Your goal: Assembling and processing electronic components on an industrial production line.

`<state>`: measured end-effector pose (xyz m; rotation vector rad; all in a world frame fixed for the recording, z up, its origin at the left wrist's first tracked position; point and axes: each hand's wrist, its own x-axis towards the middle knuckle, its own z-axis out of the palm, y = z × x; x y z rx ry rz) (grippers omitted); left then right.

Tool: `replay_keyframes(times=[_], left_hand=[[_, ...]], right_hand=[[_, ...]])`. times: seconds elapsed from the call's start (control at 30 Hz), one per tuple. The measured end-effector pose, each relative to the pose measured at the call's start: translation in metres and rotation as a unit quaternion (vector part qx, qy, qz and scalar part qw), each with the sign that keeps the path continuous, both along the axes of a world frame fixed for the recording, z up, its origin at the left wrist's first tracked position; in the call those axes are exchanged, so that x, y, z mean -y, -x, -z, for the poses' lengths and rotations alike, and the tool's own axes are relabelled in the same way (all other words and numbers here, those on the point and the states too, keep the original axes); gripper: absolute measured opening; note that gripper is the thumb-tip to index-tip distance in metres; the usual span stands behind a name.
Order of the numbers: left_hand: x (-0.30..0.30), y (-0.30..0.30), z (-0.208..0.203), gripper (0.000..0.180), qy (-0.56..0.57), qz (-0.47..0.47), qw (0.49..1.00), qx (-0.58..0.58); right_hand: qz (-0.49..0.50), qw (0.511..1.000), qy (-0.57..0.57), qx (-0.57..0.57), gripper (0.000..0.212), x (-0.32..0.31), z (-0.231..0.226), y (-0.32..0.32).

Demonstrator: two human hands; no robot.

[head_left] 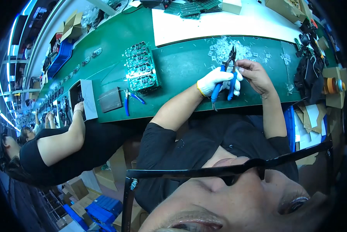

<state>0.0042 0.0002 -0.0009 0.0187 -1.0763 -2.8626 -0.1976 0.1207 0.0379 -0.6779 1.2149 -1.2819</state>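
A: Where do we have the pliers?

B: Over the green bench, near its front edge. Our gloved left hand wraps round the blue handles, tips pointing away from us. Our bare right hand is close beside it, thumb and fingertips drawn together next to the tool's head. We cannot tell whether they pinch a part.

A: Which hazards do we note?

B: First, injury: the right fingertips are unprotected, so squeezing with one between the jaws would nip skin. Second, slippage: glove fabric could slide on the handles or catch between them, turning the tips. Third, loss: small clear pieces lie scattered around and beyond the tips, so a dropped part would be hard to pick out among them.

A: Do we note any others?

B: One. The circuit boards are piled to our left; a wide left elbow swing could knock them.
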Motion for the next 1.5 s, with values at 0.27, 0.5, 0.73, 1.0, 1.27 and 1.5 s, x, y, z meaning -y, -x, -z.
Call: replay_keyframes(times=[0.27,0.5,0.73,1.0,1.27,1.5], left_hand=[[-0.003,-0.005,0.0,0.054,0.011,0.005,1.0,0.007],[-0.001,-0.001,-0.01,0.055,-0.001,0.005,1.0,0.002],[0.0,-0.001,-0.004,0.061,-0.022,0.025,0.998,0.051],[0.0,0.001,-0.004,0.063,-0.001,0.046,0.997,0.054],[-0.004,0.0,-0.016,0.052,0.039,0.038,0.995,0.084],[-0.011,-0.002,-0.026,0.027,0.098,-0.04,0.978,0.182]], right_hand=[[-0.104,0.975,0.035,-0.193,0.02,0.001,-0.016,0.016],[0.067,0.99,0.062,-0.106,0.008,-0.002,-0.006,0.013],[0.132,0.987,0.085,0.025,0.017,0.02,-0.007,0.003],[0.168,0.975,0.107,-0.098,0.02,0.02,-0.008,-0.007],[0.19,0.945,0.096,-0.249,0.016,0.019,-0.012,-0.004],[0.176,0.948,0.103,-0.243,0.018,0.016,-0.011,0.004]])
